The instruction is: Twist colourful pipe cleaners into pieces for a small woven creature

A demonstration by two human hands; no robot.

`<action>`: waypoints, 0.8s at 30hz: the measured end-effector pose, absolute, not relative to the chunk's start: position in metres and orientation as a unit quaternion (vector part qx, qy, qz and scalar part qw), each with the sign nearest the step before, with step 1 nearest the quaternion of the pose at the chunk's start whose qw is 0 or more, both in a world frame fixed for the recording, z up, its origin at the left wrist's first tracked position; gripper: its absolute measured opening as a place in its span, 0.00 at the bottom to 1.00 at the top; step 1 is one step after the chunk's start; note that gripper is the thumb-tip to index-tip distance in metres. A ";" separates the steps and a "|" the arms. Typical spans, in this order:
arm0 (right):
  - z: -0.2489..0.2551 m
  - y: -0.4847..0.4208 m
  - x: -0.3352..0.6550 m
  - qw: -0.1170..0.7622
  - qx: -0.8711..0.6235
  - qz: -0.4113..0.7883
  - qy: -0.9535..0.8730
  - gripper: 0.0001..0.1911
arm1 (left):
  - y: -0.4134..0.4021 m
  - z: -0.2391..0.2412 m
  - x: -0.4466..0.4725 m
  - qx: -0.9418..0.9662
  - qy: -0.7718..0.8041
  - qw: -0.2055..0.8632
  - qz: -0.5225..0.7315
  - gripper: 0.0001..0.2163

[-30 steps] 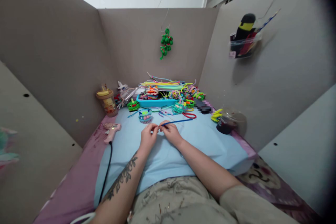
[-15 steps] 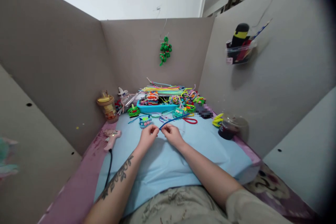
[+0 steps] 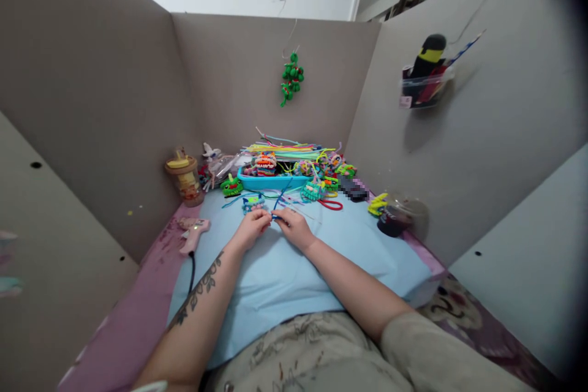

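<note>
Between my two hands is a blue pipe cleaner [image 3: 278,197], its free end sticking up and away from me. My left hand [image 3: 253,225] is closed, with thumb and fingers pinched on the near part of it. Right beside it, my right hand [image 3: 294,226] pinches the same pipe cleaner; the fingertips of both hands almost meet. Just beyond my left hand lies a blue fuzzy figure [image 3: 253,203] with yellow-green on top. A red pipe cleaner loop [image 3: 331,204] rests past my right hand. The exact bend at my fingertips is too small to make out.
A blue tray [image 3: 275,182] piled with pipe cleaners [image 3: 289,150] stands at the back. To the left are a pink glue gun [image 3: 195,236] and a lidded cup [image 3: 184,180]. A dark drink cup [image 3: 394,220] and phone [image 3: 353,188] sit right. Grey panels [image 3: 261,86] surround the table.
The blue pipe cleaner pointed to the right before; its free end now points up and away. My hands have turned slightly and stay close together. The whole view has shifted a little.
</note>
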State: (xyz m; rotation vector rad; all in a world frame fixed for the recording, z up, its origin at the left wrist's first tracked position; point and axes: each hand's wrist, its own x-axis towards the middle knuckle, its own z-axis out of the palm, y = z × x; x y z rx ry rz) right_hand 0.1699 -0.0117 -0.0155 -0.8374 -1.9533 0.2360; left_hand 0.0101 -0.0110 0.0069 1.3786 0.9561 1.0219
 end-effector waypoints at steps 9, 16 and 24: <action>-0.010 -0.014 0.174 0.496 -0.367 0.071 -0.784 0.07 | -0.015 0.012 0.015 0.672 0.391 0.421 0.467 0.10; -0.001 -0.022 0.171 0.536 -0.362 0.127 -0.752 0.05 | -0.024 0.012 0.019 0.754 0.376 0.226 0.489 0.06; 0.000 -0.024 0.173 0.544 -0.363 0.108 -0.748 0.06 | -0.026 0.012 0.019 0.740 0.382 0.245 0.496 0.06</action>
